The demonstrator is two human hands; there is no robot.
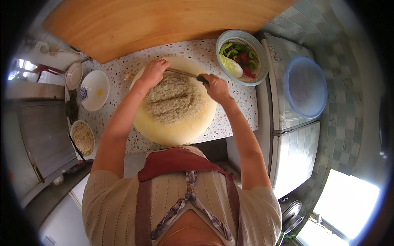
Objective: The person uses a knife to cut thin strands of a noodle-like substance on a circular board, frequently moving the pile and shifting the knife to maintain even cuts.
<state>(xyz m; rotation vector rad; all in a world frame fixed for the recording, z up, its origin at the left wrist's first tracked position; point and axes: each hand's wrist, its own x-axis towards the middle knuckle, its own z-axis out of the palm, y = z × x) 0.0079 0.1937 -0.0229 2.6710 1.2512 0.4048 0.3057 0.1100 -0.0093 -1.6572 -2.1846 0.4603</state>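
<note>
A kitchen knife spans the far part of a round, pale cutting board, its blade lying roughly crosswise. My right hand grips its dark handle at the board's right side. At the blade's other end, my left hand has its fingers closed on the tip area; the fingertips are partly hidden. Just below the blade, on my side, a wide heap of finely chopped pale food covers the middle of the board. Grooves run across the heap. What the food is, I cannot tell.
A blue plastic basket with peppers and cabbage stands back right on the speckled countertop. To the left are a white bowl with yellow residue, a smaller bowl and a bowl of chopped food. A refrigerator borders the right.
</note>
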